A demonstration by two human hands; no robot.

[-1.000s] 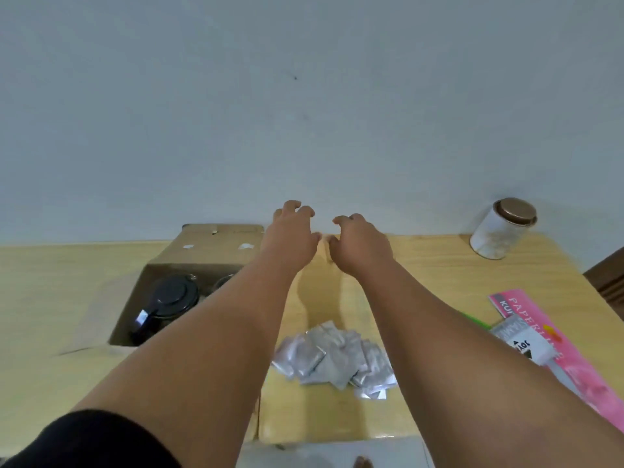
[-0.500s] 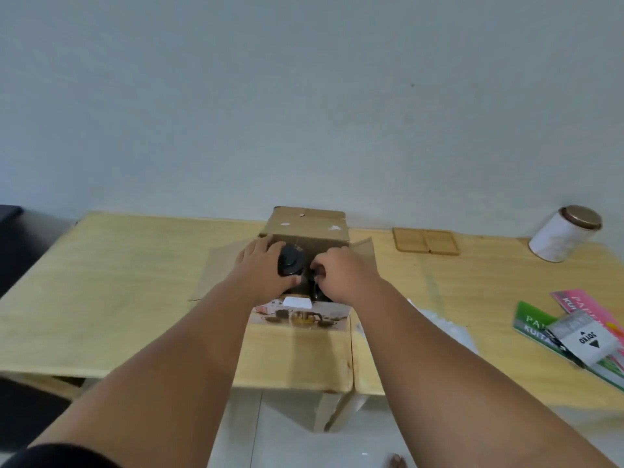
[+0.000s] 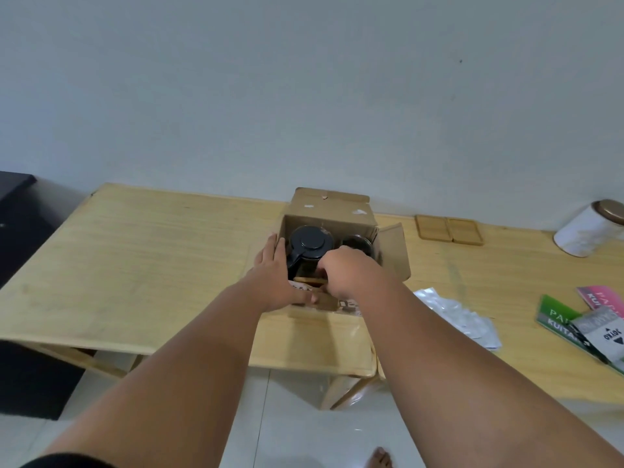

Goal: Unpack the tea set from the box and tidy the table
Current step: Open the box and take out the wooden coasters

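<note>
An open cardboard box [image 3: 332, 206] stands on the wooden table [image 3: 152, 258], near the wall. Inside it sit a teapot with a black lid [image 3: 309, 243] on the left and a dark round cup [image 3: 358, 244] on the right. My left hand [image 3: 277, 282] lies against the box's left front corner, palm on the wall and thumb across the printed front flap. My right hand [image 3: 347, 275] reaches over the front edge into the box beside the teapot. Its fingers are curled, and what they touch is hidden.
Two wooden coasters [image 3: 449, 229] lie by the wall, right of the box. A white canister with a brown lid [image 3: 591, 231] stands at the far right. Silver sachets [image 3: 459, 315], a green booklet [image 3: 553, 315], a pink booklet [image 3: 604, 295] and a grey packet [image 3: 604, 329] lie right. Dark furniture [image 3: 17, 231] stands left.
Both hands came from the back of the table to the box. My left hand has slid off the teapot to the box's left corner, which uncovers the black lid.
</note>
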